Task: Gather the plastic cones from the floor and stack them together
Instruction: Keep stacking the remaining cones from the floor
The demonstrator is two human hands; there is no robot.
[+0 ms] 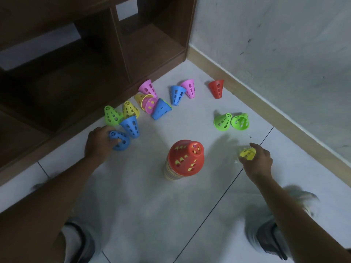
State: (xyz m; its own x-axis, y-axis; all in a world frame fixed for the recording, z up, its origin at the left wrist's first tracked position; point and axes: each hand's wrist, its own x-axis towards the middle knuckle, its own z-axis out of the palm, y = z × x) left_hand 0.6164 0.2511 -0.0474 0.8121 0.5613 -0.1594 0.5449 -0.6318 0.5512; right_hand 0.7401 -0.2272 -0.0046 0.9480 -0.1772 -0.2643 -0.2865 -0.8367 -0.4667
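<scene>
The left hand (99, 143) covers the near side of a blue cone (120, 140), so how its fingers wrap the cone cannot be told. The right hand (257, 161) hides most of a yellow cone (247, 153), only the part beyond the fingertips showing, and that blurred. In the stack (183, 160), the cones under the red top one show only as thin rims and through its holes; their number cannot be told. Both shoes (273, 240), nearer than the fingers, are smeared by motion. The forearms and the dark shelf unit (79, 54) are cut off by the edges.
</scene>
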